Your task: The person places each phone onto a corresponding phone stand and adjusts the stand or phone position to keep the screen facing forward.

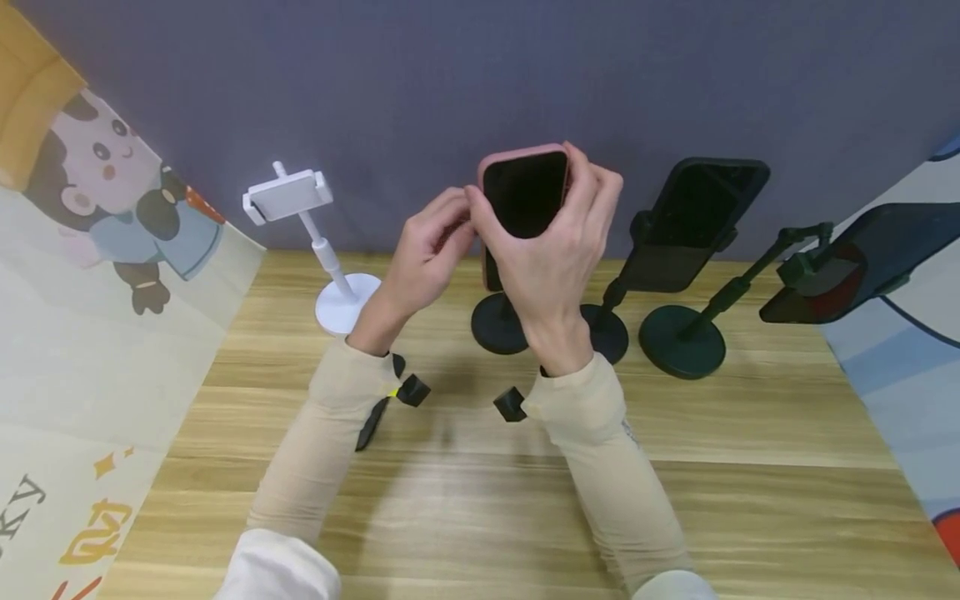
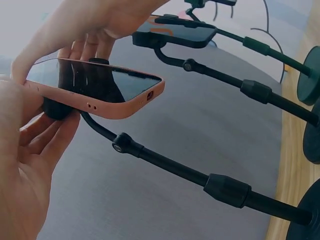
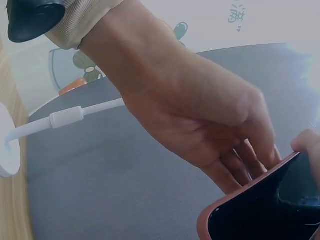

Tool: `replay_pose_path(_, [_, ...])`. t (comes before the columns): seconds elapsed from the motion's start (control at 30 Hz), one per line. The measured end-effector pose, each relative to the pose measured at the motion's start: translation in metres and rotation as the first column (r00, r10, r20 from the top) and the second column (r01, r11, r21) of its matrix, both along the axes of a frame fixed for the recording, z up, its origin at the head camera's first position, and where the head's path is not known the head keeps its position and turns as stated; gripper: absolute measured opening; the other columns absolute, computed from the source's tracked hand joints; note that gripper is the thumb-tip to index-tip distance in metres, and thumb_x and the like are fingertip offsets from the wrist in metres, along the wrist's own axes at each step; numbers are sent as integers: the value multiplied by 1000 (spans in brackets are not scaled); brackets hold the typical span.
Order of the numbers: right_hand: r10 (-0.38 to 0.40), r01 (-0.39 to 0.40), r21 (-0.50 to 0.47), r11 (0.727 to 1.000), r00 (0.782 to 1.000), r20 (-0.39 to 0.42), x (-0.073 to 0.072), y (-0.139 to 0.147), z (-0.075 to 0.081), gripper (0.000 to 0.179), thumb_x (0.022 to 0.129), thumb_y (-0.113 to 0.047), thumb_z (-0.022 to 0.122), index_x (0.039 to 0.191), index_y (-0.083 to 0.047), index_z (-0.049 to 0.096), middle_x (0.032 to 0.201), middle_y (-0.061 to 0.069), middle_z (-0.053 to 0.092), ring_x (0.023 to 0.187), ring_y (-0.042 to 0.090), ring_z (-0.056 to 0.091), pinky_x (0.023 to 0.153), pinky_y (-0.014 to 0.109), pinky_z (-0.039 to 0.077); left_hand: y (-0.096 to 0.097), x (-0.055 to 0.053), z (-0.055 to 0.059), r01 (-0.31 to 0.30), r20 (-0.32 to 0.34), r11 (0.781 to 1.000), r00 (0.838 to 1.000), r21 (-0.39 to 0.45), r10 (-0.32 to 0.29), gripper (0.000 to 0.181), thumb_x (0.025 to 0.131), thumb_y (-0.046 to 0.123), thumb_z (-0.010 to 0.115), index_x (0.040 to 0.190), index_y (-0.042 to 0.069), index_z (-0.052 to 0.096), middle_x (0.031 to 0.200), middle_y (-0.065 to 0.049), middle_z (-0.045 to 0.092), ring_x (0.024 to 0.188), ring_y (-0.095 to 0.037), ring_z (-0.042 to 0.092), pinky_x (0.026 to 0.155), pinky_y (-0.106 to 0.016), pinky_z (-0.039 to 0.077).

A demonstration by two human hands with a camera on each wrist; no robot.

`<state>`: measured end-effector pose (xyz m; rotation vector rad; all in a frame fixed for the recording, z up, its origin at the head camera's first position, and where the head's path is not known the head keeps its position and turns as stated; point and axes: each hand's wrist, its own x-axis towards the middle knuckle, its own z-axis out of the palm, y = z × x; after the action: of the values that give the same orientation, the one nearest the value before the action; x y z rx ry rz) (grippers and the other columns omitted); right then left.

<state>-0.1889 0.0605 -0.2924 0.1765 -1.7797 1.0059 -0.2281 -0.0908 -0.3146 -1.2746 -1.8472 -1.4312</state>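
A smartphone in a pink case (image 1: pixel 528 196), dark screen facing me, is at the top of a black phone stand (image 2: pixel 170 167). My right hand (image 1: pixel 562 242) grips the phone, its thumb across the lower front and its fingers round the right edge. At the opposite edge is my left hand (image 1: pixel 423 254). In the left wrist view its fingers (image 2: pixel 55 145) curl behind the phone against the stand's black clamp (image 2: pixel 57 109). In the right wrist view the left hand (image 3: pixel 200 110) reaches behind the pink rim. The phone's back is mostly hidden.
At left stands a white phone stand (image 1: pixel 330 258) with a holder head. Right of my hands, a black stand carries a dark phone (image 1: pixel 693 225). Farther right, a dark green stand (image 1: pixel 705 325) holds another phone (image 1: pixel 870 258). A grey panel (image 1: pixel 420 92) rises behind the wooden table (image 1: pixel 450 517).
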Motion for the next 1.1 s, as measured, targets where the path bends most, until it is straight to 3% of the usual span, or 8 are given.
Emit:
replay_pose_path(0.13, [42, -42, -14, 999, 999, -7, 0, 3, 0, 79, 83, -48, 81, 136, 6, 57, 118, 24, 51, 103, 31, 55, 85, 36, 56, 2, -2, 2, -5, 24, 1000, 1000, 15, 4, 18, 98, -9, 61, 115, -13, 67, 109, -25, 65, 92, -25, 62, 82, -28, 55])
replay_pose_path(0.33, [83, -83, -25, 996, 997, -3, 1, 6, 0, 79, 83, -45, 82, 136, 7, 57, 117, 23, 51, 99, 30, 55, 80, 32, 53, 5, -1, 3, -2, 73, 999, 997, 52, -2, 19, 94, -12, 65, 112, -15, 68, 107, -25, 65, 94, -20, 68, 86, -31, 60])
replay_pose_path(0.7, [109, -109, -15, 994, 993, -35, -2, 11, -2, 77, 82, -43, 81, 135, 7, 57, 118, 24, 52, 101, 29, 55, 81, 33, 53, 6, 0, 8, -73, 16, 997, 997, 9, 73, 16, 92, -9, 71, 107, -11, 72, 101, -21, 70, 87, -24, 72, 82, -31, 62])
replay_pose_path(0.87, [108, -111, -33, 993, 992, -70, -5, 11, -4, 76, 82, -42, 81, 135, 7, 57, 118, 24, 52, 102, 28, 57, 83, 35, 57, 6, -2, 9, -77, -41, 997, 996, -3, 77, 15, 91, -10, 72, 106, -12, 73, 101, -23, 71, 85, -27, 73, 81, -31, 62])
replay_pose_path(1.1, [93, -97, -43, 994, 991, -94, -9, 12, -5, 78, 81, -42, 82, 135, 8, 57, 118, 25, 52, 103, 28, 58, 83, 37, 58, 5, -4, 11, -61, -35, 998, 998, 8, 61, 18, 89, -10, 73, 107, -12, 74, 102, -23, 72, 86, -28, 74, 81, -33, 62])
